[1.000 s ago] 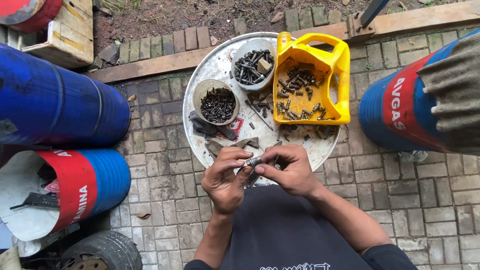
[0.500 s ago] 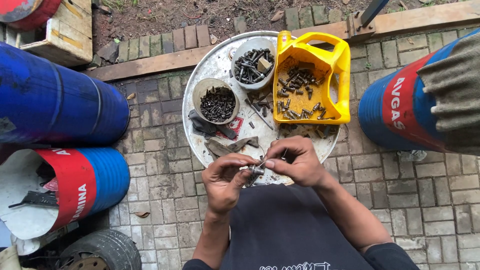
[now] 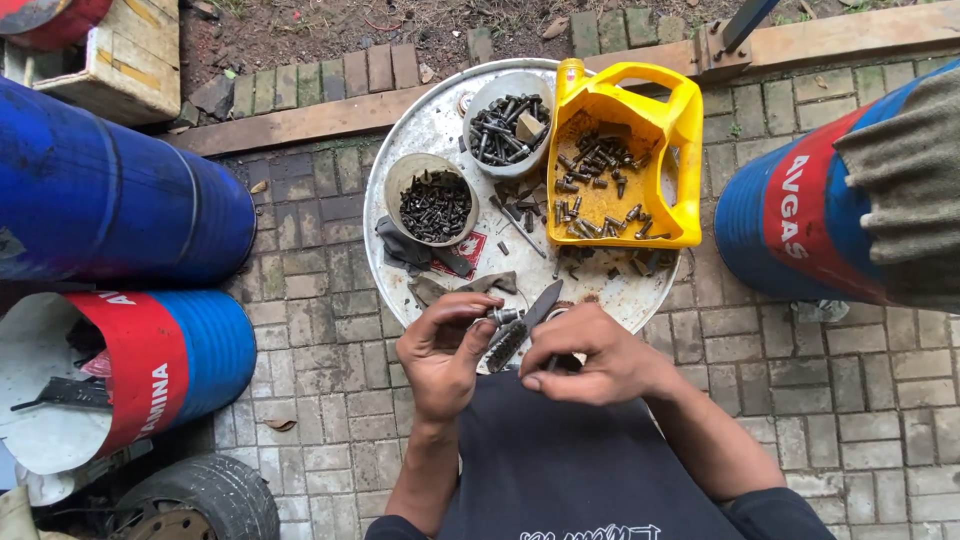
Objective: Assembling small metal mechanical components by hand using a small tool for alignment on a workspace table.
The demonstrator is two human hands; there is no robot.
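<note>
The left hand [image 3: 440, 350] pinches a threaded bolt [image 3: 506, 345] over the round tray's [image 3: 420, 130] near edge – the right hand [image 3: 590, 358] is closed around a dark blade-like tool [image 3: 543, 303] against it; many bolts wait unsorted in the yellow jug [image 3: 640, 130]

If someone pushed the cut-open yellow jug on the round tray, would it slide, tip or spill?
The yellow jug lies flat on its side with bolts pooled inside, so it would likely slide rather than tip. That load probably makes it heavy for thin plastic, and its walls may flex if lifted.
</note>
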